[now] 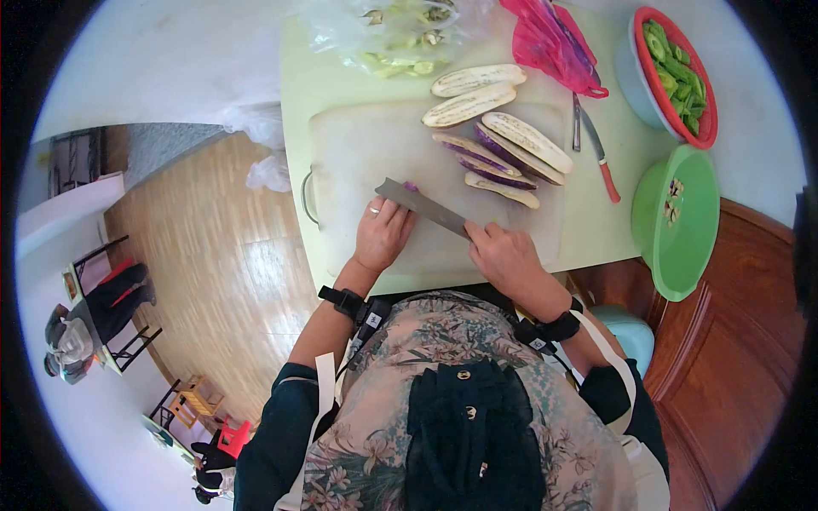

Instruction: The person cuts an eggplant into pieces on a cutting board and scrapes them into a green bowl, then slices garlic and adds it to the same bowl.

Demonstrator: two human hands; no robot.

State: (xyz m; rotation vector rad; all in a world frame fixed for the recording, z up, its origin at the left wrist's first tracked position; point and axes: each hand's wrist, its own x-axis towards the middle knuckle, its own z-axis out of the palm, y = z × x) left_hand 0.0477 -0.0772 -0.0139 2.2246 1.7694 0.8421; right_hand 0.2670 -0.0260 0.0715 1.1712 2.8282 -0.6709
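My right hand [509,258] is wrapped around the handle of a cleaver [436,215]. The blade lies slantwise over the white cutting board [349,153], its tip up at the left. My left hand [385,232], with a ring, has its fingers pressed together against the near side of the blade. A bit of purple eggplant [411,186] peeks out beyond the blade; the rest of it is hidden by blade and fingers. To the right on the board lie several eggplant halves, some with the pale cut face [469,105] up, others showing purple skin [515,157].
Right of the board lie a red-handled knife [601,162] and a pink plastic bag [558,47]. A green basin [682,226] holds small cut pieces; a red basket [711,111] holds green peppers [673,77]. A clear bag [396,34] lies at the back. Other people are far left.
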